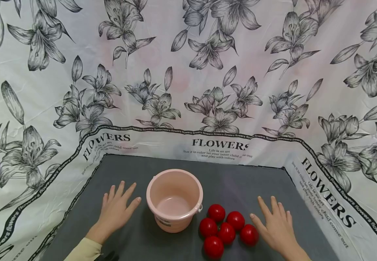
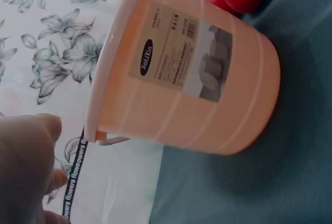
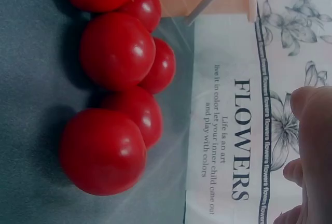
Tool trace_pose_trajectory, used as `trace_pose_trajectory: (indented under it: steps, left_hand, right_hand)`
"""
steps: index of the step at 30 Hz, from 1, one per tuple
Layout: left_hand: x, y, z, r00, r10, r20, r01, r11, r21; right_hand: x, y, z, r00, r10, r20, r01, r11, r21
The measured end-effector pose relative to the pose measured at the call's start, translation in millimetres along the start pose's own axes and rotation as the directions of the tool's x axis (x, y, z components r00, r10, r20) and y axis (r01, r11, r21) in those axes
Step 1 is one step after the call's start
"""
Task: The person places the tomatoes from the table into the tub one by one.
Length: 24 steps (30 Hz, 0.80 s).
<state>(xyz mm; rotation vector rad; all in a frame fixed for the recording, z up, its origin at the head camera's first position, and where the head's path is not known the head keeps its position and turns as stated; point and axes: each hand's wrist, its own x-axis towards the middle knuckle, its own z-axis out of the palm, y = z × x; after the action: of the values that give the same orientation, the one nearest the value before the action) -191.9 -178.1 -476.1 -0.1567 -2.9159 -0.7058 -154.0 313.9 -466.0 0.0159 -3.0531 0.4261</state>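
While both palms lie flat on the grey mat (image 1: 136, 174), the left hand (image 1: 116, 208) rests with fingers spread, holding nothing, just left of an upright pink bucket (image 1: 174, 199). Six red balls (image 1: 226, 226) cluster right of it; the right hand (image 1: 276, 226), fingers spread, seems barely apart from the nearest ball.

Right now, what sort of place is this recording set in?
Probably a makeshift tabletop staging area, not a lived-in room: a flower-printed sheet walls in a grey mat bearing only a pink bucket and six red balls.
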Motion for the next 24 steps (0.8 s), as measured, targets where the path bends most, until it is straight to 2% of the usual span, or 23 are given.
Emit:
trace_pose_trajectory:
  steps: [5,8,13,16,18,21,24]
  left_hand:
    - [7.8,6.9,6.1,1.0,0.013,-0.015,-0.015,0.989,-0.15]
    - [12.4,11.3,12.8,1.0,-0.003,-0.019,-0.002,0.959,-0.282]
    - [22.5,21.2,30.6,0.998,-0.067,0.0,0.059,0.877,-0.478]
    - [30.0,27.0,41.8,0.994,-0.106,-0.001,0.088,0.835,-0.543]
    - [34.6,29.7,47.5,0.991,-0.137,-0.009,0.104,0.796,-0.596]
    - [39.7,32.0,52.1,0.982,-0.19,-0.011,0.135,0.733,-0.666]
    - [42.6,32.0,54.3,0.977,-0.215,-0.012,0.144,0.69,-0.709]
  right_hand:
    - [-2,0,2,1.0,0.004,0.011,-0.004,1.0,-0.006]
    - [-4,0,5,1.0,-0.002,0.006,0.003,1.0,-0.019]
    - [-9,3,9,1.0,0.001,0.017,0.0,0.999,-0.039]
    - [-10,4,11,0.999,0.012,0.029,-0.011,0.999,-0.042]
    - [-10,5,12,0.999,0.019,0.038,-0.018,0.999,-0.04]
    - [-11,6,13,0.998,0.029,0.057,-0.027,0.999,-0.027]
    - [-12,7,14,0.998,0.032,0.055,-0.031,0.999,-0.018]
